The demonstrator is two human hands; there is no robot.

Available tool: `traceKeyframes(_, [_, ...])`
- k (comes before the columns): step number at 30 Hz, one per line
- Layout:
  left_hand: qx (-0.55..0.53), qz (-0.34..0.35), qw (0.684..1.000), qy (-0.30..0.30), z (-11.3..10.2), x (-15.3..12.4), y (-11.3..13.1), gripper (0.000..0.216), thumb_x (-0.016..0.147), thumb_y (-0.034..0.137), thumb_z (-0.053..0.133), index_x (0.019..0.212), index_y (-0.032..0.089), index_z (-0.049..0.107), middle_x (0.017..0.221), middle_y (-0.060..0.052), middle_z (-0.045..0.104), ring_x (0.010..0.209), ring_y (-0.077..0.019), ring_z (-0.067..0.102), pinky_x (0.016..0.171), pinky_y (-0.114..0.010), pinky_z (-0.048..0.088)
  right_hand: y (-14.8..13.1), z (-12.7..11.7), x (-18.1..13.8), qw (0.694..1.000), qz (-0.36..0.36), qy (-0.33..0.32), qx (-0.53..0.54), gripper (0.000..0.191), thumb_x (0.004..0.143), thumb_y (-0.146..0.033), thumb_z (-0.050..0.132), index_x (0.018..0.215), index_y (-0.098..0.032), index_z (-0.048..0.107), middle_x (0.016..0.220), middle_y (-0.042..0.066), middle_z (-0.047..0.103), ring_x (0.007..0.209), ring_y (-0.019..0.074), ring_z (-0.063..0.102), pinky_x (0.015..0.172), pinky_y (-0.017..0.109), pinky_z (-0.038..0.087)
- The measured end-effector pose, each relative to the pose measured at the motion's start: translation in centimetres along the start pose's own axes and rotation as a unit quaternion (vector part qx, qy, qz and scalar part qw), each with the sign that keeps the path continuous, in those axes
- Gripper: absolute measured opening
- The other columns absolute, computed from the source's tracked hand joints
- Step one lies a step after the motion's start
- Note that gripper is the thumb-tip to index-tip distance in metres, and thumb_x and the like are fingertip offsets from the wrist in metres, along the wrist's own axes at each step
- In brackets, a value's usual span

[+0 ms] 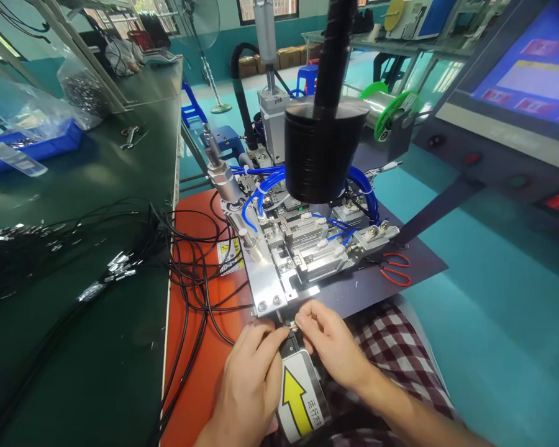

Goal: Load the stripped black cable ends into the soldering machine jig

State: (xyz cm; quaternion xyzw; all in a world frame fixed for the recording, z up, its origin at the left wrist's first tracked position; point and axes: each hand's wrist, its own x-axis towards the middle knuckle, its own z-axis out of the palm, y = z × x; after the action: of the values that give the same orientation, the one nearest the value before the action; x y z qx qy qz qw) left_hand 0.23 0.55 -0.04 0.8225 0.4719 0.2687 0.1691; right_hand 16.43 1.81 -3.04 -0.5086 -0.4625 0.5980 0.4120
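Observation:
My left hand point(254, 366) is closed in a pinch at the front of the bench machine point(268, 279), on what looks like the end of a black cable point(223, 337) that runs in behind it from the left. Facing it, my right hand point(330, 344) pinches a small shiny metal piece point(294, 325), mostly hidden by the fingertips. The fingertips of both hands nearly meet, just above a narrow dark track. Below them lies a white plate with a yellow arrow point(295, 400).
Loose black cables point(198, 267) loop over the orange board. Cable bundles with metal ends point(121, 266) lie on the green table at left, near a blue tray point(51, 143). Red-handled pliers point(395, 270) lie right of the machine. A black nozzle point(323, 155) hangs overhead; a screen point(526, 74) stands at right.

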Motion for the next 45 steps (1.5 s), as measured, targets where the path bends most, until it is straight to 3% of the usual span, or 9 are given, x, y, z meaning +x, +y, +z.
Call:
traceKeyframes(7, [0.015,-0.002,1.000,-0.009,0.5,-0.4,-0.2,0.030,0.086,0.005,0.042,0.107,0.013,0.062,0.092,-0.011,0.060,0.086,-0.0213,0.058,0.072,-0.033,0.053,0.3,0.2,0.5,0.989,0.090,-0.041,0.110,0.038,0.084,-0.053,0.053,0.068,-0.019,0.046,0.047,-0.008,0.043,0.045,0.0096,0.038,0.049,0.023,0.030])
traceKeyframes(11, [0.011,-0.010,1.000,0.002,0.6,-0.4,0.0,0.031,0.087,0.006,0.040,0.108,0.015,0.061,0.093,-0.010,0.060,0.085,-0.0209,0.057,0.072,-0.032,0.053,0.3,0.3,0.3,0.991,0.075,-0.045,0.105,0.043,0.086,-0.058,0.046,0.066,-0.020,0.043,0.051,-0.007,0.043,0.048,0.0099,0.038,0.051,0.024,0.032])
traceKeyframes(17, [0.034,0.015,0.999,0.013,0.3,-0.2,0.1,0.029,0.086,0.004,0.041,0.104,0.009,0.063,0.088,-0.011,0.060,0.082,-0.0202,0.058,0.069,-0.030,0.054,0.6,0.8,0.1,0.998,0.006,0.027,0.056,0.039,0.084,-0.055,0.052,0.067,-0.021,0.042,0.059,-0.007,0.037,0.054,0.0111,0.034,0.051,0.025,0.029])
traceKeyframes(25, [0.063,0.026,0.997,0.022,0.7,-0.1,0.1,0.029,0.086,0.005,0.039,0.104,0.010,0.061,0.089,-0.010,0.059,0.080,-0.0196,0.057,0.066,-0.029,0.054,1.0,0.7,0.6,0.995,0.038,-0.007,0.087,0.043,0.083,-0.059,0.050,0.062,-0.022,0.041,0.053,-0.007,0.036,0.046,0.0099,0.031,0.045,0.025,0.026])
traceKeyframes(36, [0.057,0.017,0.998,-0.002,1.0,-0.7,-0.5,0.032,0.087,0.006,0.038,0.110,0.012,0.060,0.097,-0.011,0.058,0.088,-0.0207,0.056,0.074,-0.031,0.052,1.9,1.8,0.8,0.991,0.021,0.046,0.123,0.038,0.081,-0.054,0.053,0.064,-0.023,0.040,0.055,-0.008,0.031,0.051,0.0109,0.027,0.048,0.026,0.025])
traceKeyframes(41, [0.034,-0.032,0.998,-0.046,1.3,-0.5,-0.5,0.034,0.087,0.010,0.036,0.111,0.014,0.060,0.095,-0.011,0.058,0.086,-0.0246,0.055,0.073,-0.040,0.051,2.5,2.0,1.0,0.990,0.018,0.066,0.122,0.039,0.079,-0.055,0.055,0.063,-0.022,0.041,0.058,-0.007,0.035,0.054,0.0120,0.031,0.050,0.026,0.029])
traceKeyframes(45, [0.025,-0.043,0.998,-0.037,0.9,-0.2,-0.3,0.032,0.087,0.009,0.036,0.106,0.014,0.061,0.092,-0.010,0.057,0.086,-0.0232,0.056,0.074,-0.037,0.052,2.9,1.9,1.4,0.992,-0.007,0.068,0.106,0.038,0.079,-0.052,0.055,0.061,-0.022,0.040,0.058,-0.006,0.036,0.055,0.0127,0.032,0.052,0.026,0.030])
